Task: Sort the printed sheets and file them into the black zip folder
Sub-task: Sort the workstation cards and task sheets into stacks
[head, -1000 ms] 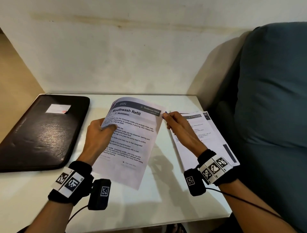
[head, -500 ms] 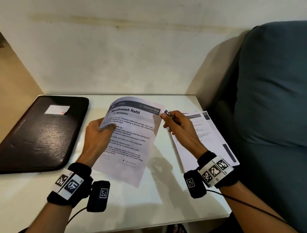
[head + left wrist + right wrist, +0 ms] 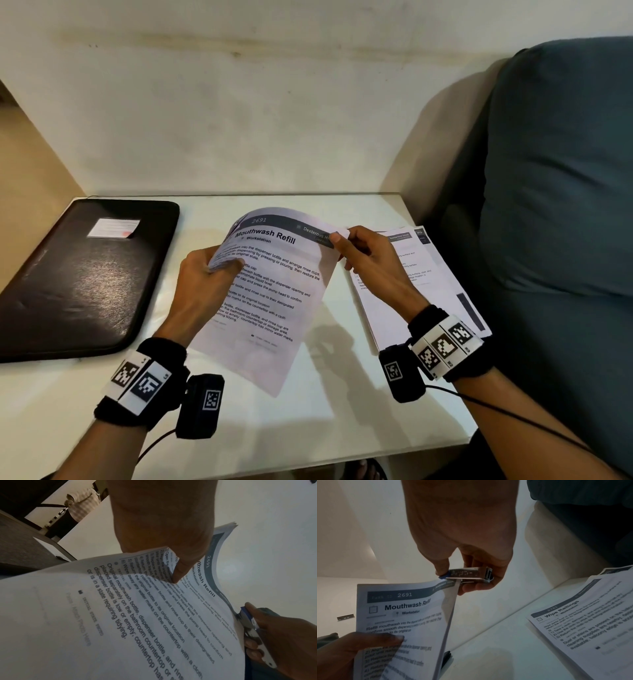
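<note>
Mouthwash Refill sheets lifted over the table, left hand pinching their edge; right hand squeezes a small stapler onto the corner. Next, judging: release, lay them by the black zip folder

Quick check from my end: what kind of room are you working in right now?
Probably a home or lounge corner, not a proper office: a small white table pushed against a plain scuffed wall, with a blue-grey cushioned sofa right beside it. A black zip folder lies on the table.
</note>
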